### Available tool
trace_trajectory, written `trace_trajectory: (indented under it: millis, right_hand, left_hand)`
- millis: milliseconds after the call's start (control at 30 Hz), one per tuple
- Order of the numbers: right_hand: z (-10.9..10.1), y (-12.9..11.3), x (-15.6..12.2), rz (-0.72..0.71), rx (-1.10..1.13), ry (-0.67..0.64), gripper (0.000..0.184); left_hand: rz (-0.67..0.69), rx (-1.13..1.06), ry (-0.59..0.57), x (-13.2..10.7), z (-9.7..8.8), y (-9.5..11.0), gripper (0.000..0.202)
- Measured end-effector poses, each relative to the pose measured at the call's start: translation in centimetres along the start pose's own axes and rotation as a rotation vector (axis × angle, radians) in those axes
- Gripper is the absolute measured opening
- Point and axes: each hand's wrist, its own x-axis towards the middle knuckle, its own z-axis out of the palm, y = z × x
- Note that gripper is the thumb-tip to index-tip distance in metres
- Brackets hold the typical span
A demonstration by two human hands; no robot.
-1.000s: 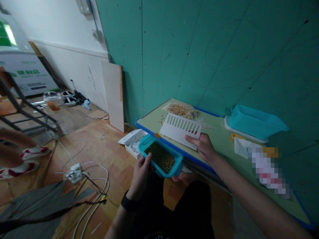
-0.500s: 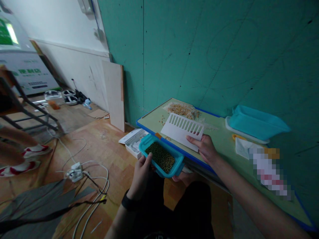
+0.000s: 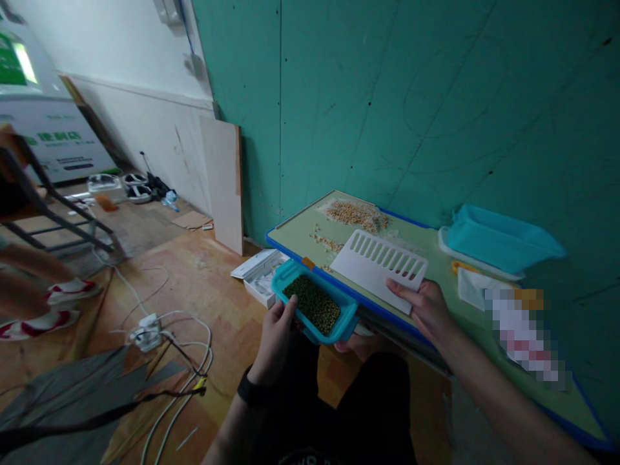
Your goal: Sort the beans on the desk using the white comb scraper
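Note:
My left hand (image 3: 276,339) grips the near end of a teal plastic box (image 3: 314,307) filled with small green beans, held just below the blue front edge of the table (image 3: 450,284). My right hand (image 3: 426,307) is closed on the near edge of a white slotted plastic board (image 3: 378,268) that lies flat on the green tabletop. A pile of yellow beans (image 3: 358,214) sits at the table's far left corner, with a few loose ones (image 3: 327,242) scattered left of the board.
A teal cloth on a white tray (image 3: 498,239) lies at the back right, with a white paper (image 3: 477,284) and a blurred package in front. A white box (image 3: 259,271) and cables (image 3: 165,336) lie on the wooden floor. Another person's feet (image 3: 43,303) are at far left.
My right hand has slid the white board to the right along the table, uncovering scattered yellow beans near the left edge. The left hand and the teal box have hardly moved.

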Motion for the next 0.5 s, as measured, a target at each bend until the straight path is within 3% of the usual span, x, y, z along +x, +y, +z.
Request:
trace_trajectory:
  millis: [233, 500]
  right_hand:
    - [0.16, -0.51, -0.60, 0.064, 0.051, -0.031, 0.049]
    - [-0.07, -0.38, -0.73, 0.030, -0.003, -0.039, 0.045]
  left_hand:
    - [-0.003, -0.006, 0.000, 0.16, -0.08, -0.14, 0.047]
    - [0.019, 0.012, 0.000, 0.15, -0.10, -0.28, 0.046]
